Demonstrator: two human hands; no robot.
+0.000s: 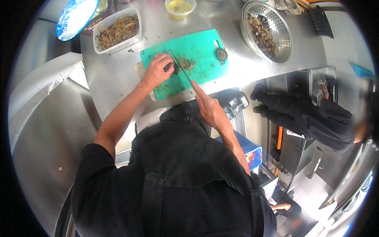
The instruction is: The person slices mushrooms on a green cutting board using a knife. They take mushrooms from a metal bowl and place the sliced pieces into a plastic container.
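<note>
My right hand (206,105) is closed around the handle of a knife (183,67), whose blade slants up and left over a green cutting board (204,41). Beside the blade, my left hand (160,69) pinches a dark piece of food (176,68), maybe a mushroom, with curled fingers. Light brown sliced strips (187,63) lie just right of the blade. A small round dark object (221,54) rests near the board's handle hole. Left of the board, a clear plastic container (97,44) holds brown shredded pieces. At the right, a steel colander (281,38) holds brown mushroom-like pieces.
A tub of yellowish liquid (180,6) stands at the back of the steel table (109,77). A blue-and-white oval item (77,17) sits at the upper left. A black brush (320,22) is at the upper right. Two other people are to the right, one in black clothes (314,118).
</note>
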